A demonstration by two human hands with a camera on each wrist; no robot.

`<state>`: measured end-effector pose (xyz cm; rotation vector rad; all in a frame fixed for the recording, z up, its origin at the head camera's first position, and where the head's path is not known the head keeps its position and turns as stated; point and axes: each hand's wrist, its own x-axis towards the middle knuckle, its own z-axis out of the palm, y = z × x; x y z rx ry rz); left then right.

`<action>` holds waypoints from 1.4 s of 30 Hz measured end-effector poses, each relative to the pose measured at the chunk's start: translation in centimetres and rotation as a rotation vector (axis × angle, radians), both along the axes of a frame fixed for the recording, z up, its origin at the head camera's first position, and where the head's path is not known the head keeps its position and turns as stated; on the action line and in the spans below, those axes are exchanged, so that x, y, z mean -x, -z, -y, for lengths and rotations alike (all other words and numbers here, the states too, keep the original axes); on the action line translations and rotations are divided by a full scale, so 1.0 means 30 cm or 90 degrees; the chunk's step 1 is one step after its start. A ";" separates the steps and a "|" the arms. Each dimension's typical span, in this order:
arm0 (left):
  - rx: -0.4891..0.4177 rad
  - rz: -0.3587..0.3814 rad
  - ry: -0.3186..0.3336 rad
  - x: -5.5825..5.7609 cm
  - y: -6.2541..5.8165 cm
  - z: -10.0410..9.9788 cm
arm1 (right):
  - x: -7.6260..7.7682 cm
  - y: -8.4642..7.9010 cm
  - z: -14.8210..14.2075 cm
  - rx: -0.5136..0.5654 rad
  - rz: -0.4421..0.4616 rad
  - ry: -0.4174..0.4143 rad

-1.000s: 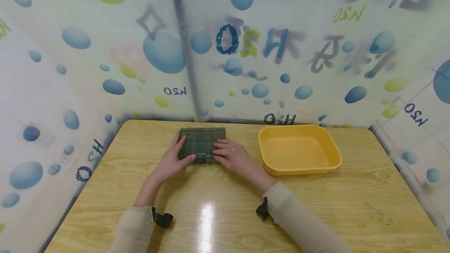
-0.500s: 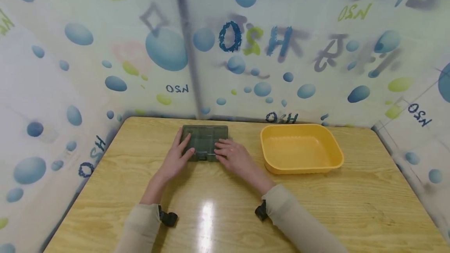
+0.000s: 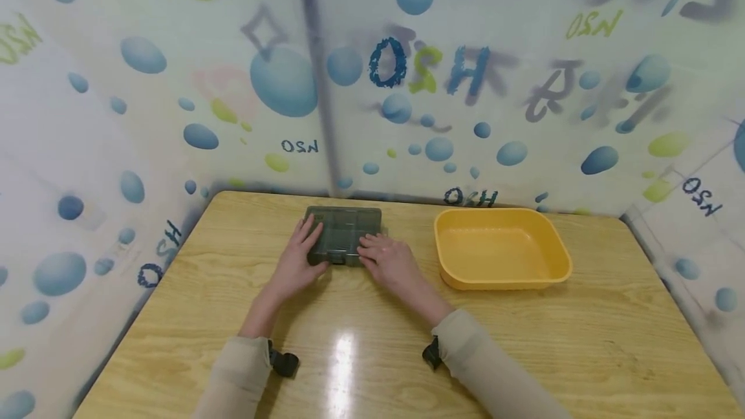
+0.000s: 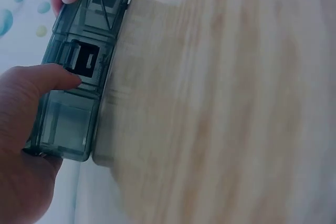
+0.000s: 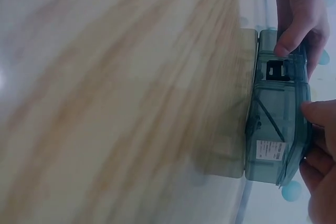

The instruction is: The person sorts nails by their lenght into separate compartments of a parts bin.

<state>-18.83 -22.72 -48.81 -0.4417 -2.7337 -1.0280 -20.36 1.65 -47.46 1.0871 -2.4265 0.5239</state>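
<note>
A dark green see-through plastic storage box (image 3: 345,228) with inner dividers lies closed on the wooden table (image 3: 378,367). Its black latch (image 4: 85,60) is on the front side, near a white label (image 5: 271,150). My left hand (image 3: 297,262) holds the left part of the box, its thumb beside the latch and its fingers over the left of the lid. At the front right corner, my right hand (image 3: 394,265) has its fingertips on the lid; the right wrist view shows its fingers bent against the box's edge. The fingers behind the box are partly hidden in the left wrist view.
A yellow plastic basin (image 3: 503,283) stands to the right of the box, close to my right hand. Behind the table rises a wall (image 3: 349,121) with blue and green drop prints, and similar panels flank both sides.
My left hand's thumb slides from the lid down to the front side by the latch, while its fingers shift on the lid. The right hand stays nearly still; the head view drifts slightly.
</note>
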 end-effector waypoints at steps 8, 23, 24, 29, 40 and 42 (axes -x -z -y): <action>0.002 0.016 -0.049 0.009 0.001 -0.022 | -0.005 0.004 0.009 -0.017 -0.007 0.004; 0.015 0.015 -0.047 0.015 -0.026 -0.011 | -0.019 -0.027 0.033 -0.127 -0.014 0.053; 0.015 0.018 -0.050 0.015 -0.029 -0.014 | -0.018 -0.027 0.032 -0.126 -0.016 0.054; 0.020 0.038 -0.064 0.013 -0.038 -0.024 | -0.019 -0.027 0.029 -0.118 -0.015 0.048; 0.049 0.018 -0.041 0.008 -0.033 -0.013 | -0.024 -0.025 0.027 -0.120 -0.016 0.050; 0.054 0.014 -0.037 0.011 -0.028 -0.010 | -0.024 -0.023 0.025 -0.120 -0.013 0.052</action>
